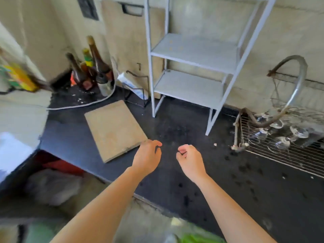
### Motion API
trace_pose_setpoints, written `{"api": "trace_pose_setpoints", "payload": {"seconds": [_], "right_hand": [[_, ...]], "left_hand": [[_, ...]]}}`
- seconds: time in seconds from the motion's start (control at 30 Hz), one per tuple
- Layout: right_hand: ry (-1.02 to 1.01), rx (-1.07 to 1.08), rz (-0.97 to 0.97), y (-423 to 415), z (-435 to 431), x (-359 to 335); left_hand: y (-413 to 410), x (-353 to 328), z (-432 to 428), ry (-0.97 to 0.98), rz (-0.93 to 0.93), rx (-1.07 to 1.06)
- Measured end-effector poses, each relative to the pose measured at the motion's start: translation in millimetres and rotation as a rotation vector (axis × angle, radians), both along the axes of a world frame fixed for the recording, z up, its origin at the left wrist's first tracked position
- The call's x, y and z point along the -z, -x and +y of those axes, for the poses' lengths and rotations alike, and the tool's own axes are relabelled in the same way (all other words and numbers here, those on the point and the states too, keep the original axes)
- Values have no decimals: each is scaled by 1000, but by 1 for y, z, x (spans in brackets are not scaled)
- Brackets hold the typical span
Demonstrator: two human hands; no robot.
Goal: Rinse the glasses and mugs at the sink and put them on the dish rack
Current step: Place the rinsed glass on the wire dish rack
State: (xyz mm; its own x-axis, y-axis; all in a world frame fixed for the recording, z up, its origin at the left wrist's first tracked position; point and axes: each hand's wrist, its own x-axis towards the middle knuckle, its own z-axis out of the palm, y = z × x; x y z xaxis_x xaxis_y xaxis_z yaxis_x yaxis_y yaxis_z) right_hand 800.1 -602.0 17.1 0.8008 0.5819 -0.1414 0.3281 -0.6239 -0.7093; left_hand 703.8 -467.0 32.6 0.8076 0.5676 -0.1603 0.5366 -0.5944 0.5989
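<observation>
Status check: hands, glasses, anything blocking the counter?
Left hand and right hand both empty, fingers loosely curled, above the counter. Glasses on the wire rack, far right. Board beside left hand; no sink in view.

A home kitchen: dark counter [175, 123], sauce bottles [94, 67], wire dish rack [289, 155].

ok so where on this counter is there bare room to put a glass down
Bare black counter lies between the wooden board and the wire dish rack, ahead of both empty hands. White shelf unit's shelves are bare. Crowded: bottles back left.
</observation>
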Motion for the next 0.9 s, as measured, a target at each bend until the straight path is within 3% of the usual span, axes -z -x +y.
{"api": "trace_pose_setpoints", "payload": {"seconds": [0.23,0.5,0.9], "right_hand": [[28,-423,-31,146,141,-14],[49,-663,-8,353,291,-12],[96,-981,-53,508,492,-24]], "left_hand": [[182,-17,102,-67,-32,-327],[425,-28,206,-97,-8,-650],[586,-29,351,-5,-8,-995]]}}
